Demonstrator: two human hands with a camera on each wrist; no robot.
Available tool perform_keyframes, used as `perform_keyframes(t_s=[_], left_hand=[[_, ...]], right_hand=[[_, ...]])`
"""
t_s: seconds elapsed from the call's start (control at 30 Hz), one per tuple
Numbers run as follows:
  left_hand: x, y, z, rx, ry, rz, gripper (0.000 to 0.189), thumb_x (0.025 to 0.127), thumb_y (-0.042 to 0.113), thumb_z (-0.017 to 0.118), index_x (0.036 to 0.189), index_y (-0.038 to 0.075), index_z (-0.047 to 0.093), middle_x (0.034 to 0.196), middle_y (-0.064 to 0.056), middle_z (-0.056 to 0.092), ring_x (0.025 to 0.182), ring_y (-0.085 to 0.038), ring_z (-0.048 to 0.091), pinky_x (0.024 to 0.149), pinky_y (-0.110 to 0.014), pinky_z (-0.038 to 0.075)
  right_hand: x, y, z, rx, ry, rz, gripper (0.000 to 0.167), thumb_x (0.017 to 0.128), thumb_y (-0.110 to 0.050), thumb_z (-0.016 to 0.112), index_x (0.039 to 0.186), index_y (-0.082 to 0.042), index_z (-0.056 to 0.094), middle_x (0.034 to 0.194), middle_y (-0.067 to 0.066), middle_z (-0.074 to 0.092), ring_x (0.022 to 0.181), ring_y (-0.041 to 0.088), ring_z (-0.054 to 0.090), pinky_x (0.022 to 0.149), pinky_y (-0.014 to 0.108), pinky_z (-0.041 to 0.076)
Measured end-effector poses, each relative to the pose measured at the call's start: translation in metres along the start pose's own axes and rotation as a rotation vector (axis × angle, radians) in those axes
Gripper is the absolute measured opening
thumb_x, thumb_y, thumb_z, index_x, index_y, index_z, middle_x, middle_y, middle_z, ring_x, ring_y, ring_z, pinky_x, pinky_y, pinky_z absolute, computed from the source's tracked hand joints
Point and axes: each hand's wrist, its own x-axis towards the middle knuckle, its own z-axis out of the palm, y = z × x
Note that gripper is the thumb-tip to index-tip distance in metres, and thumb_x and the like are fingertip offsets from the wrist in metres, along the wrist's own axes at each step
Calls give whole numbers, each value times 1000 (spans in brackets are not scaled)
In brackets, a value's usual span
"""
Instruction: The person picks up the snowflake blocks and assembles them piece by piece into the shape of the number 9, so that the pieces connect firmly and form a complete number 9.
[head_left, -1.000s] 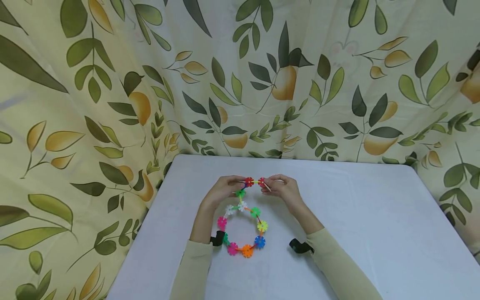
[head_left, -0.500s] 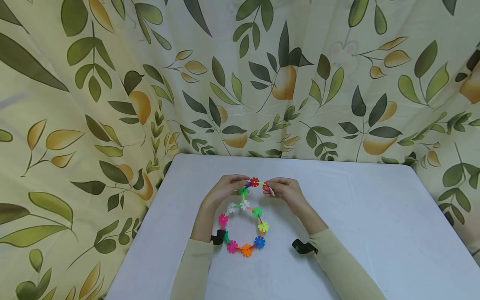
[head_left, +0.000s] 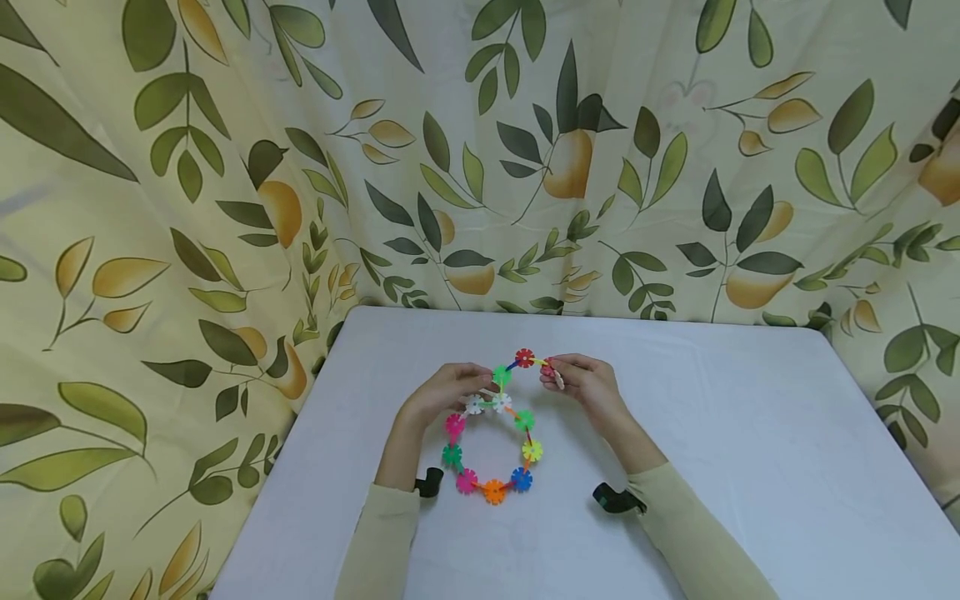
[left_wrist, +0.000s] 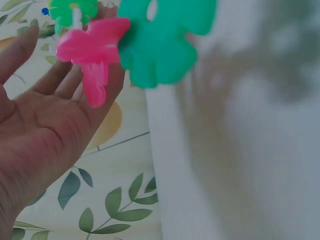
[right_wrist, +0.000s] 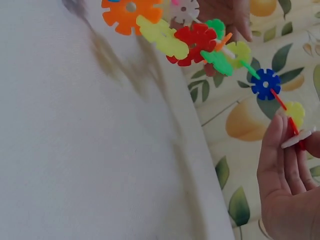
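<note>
A chain of coloured slotted plastic discs, like snowflake building discs, hangs between the hands in the head view. Its lower part forms a ring, with a yellow disc [head_left: 532, 451] and an orange disc [head_left: 494, 492] on it. From the ring's top, a short tail runs through a green disc [head_left: 501, 377] and a red disc [head_left: 525, 357] to the right hand [head_left: 594, 398]. That hand pinches the tail's end at a white disc [right_wrist: 297, 139]. The left hand [head_left: 442, 393] has its fingers extended beside the green disc, thumb apart from them in the left wrist view.
A white-covered table [head_left: 750, 433] lies under the hands, with the chain's shadow on it in the right wrist view. A leaf-and-fruit patterned curtain [head_left: 645, 250] stands behind and at the left. Black wrist cameras [head_left: 618, 499] sit at both cuffs.
The right hand has moved right, drawing the tail and ring slightly right and up. The left hand has let go near the red and blue discs and lowered to beside the green disc.
</note>
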Motion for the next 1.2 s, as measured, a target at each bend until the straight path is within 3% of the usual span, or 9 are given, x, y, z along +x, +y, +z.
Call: perform_keyframes(t_s=[0.07,0.17,0.27,0.33,0.4,0.63,0.9,1.07,1.2], left_hand=[[0,-4,0,23,-34,4,38,105,31,64,135,8,65,122,-7,74,113,-23,69,100,-45,52],[-3,-9,1,27,-92,-8,36,102,26,69,133,7,66,119,-13,74,107,-29,73,104,-46,52],[-6,-13,1,10,-140,-30,37,100,22,72,131,3,64,114,-19,74,101,-35,75,95,-42,58],[-9,-16,2,17,-155,-49,41,99,22,74,131,0,62,110,-18,76,98,-33,75,86,-36,60],[-12,-18,2,14,-161,-67,43,98,20,74,133,-1,59,108,-17,77,97,-30,75,85,-33,59],[-18,-24,4,-124,-185,-76,26,103,5,64,122,-6,51,118,-27,72,100,-38,75,83,-48,62],[-16,-27,4,-213,-76,-91,38,111,21,52,145,6,43,126,-30,67,104,-41,74,79,-42,63],[-12,-25,3,-280,7,-89,39,111,25,52,141,3,43,129,-28,67,111,-44,71,80,-41,63],[-8,-23,4,-310,51,-102,43,106,21,61,140,1,42,132,-25,67,112,-40,71,80,-37,63]], right_hand=[[-2,-1,-2,6,13,0,35,106,-10,61,129,15,57,98,8,77,89,19,77,87,36,61],[-5,-4,-6,31,42,0,32,106,-9,61,127,14,58,97,8,77,89,19,77,87,36,61],[-9,-7,-11,77,64,8,27,105,-8,61,124,11,61,98,8,76,90,18,77,88,35,61],[-10,-9,-14,107,91,19,23,105,-8,62,122,8,64,99,7,76,91,18,77,87,34,61],[-12,-11,-18,126,115,29,21,106,-8,61,121,5,65,100,6,76,91,18,77,88,33,60],[-16,-14,-30,145,148,25,25,106,-11,62,124,6,63,99,5,77,92,18,77,88,34,60],[-27,-13,-46,76,135,35,31,106,-14,62,127,8,62,101,4,78,95,19,77,90,34,59],[-34,-13,-53,48,107,37,35,105,-16,64,129,10,59,104,5,79,98,19,77,94,35,58],[-39,-11,-56,48,81,52,32,105,-13,64,127,10,60,105,5,79,99,19,77,95,35,58]])
